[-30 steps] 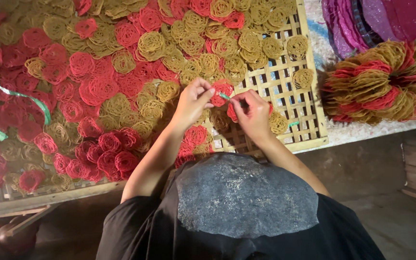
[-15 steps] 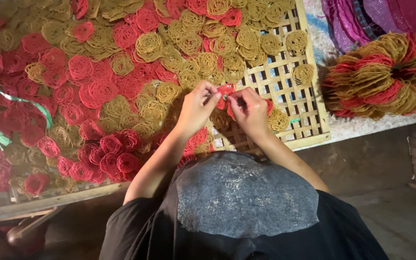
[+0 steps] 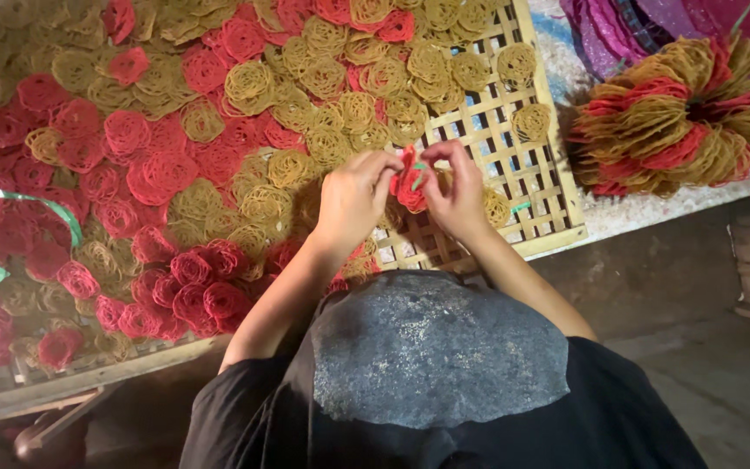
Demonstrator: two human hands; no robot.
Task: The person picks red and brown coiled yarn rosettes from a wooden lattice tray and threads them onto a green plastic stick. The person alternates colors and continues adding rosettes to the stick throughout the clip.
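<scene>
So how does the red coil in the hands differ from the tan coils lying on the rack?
The red coil is pinched between the left hand and right hand, lifted off the bamboo rack; the tan coils lie flat on it, untouched. The red coil looks bent and unfinished; the tan coils are round and flat. Both are wound from thin strands.

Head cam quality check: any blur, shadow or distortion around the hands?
Head view: wide-angle bend curves the woven bamboo tray edge; left hand and right hand are slightly soft, the small red noodle coil between them smeared; lower frame falls into dark shadow; the red-and-tan strand bundle is evenly lit, no glare.
</scene>
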